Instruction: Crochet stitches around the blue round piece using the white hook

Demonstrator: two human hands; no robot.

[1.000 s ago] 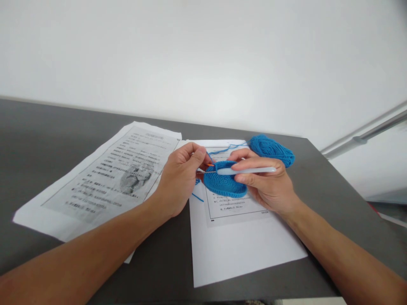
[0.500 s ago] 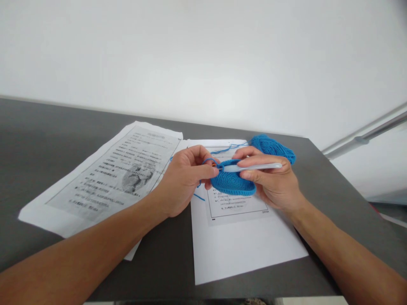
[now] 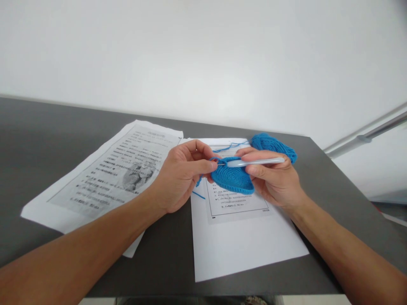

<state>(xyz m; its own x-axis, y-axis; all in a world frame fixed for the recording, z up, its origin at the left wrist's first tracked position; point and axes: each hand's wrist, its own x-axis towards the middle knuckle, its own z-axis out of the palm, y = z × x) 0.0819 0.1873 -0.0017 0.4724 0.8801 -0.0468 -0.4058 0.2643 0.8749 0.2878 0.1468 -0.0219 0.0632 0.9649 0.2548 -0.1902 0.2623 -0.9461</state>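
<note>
A blue crocheted piece [image 3: 232,178], round with a raised rim, hangs between my hands above a printed sheet. My left hand [image 3: 184,173] pinches its left edge between thumb and fingers; a small orange-red bit shows by the fingertips. My right hand [image 3: 273,178] grips a crochet hook [image 3: 263,162] by its pale, thick handle, while its lower fingers rest at the piece's right side. The hook's thin metal shaft points left to the top edge of the work, near my left thumb. A loose blue yarn tail [image 3: 199,195] dangles below my left hand.
Behind my right hand lies a skein of blue yarn [image 3: 275,147], its strand running left. One printed sheet [image 3: 241,250] lies under the work, another with a picture [image 3: 104,178] to the left, both on the dark table [image 3: 165,271]. A white wall [image 3: 203,59] rises behind.
The hook has shifted slightly right and its handle has tilted a little, right end higher. The crocheted piece has turned slightly. Both hands keep their hold.
</note>
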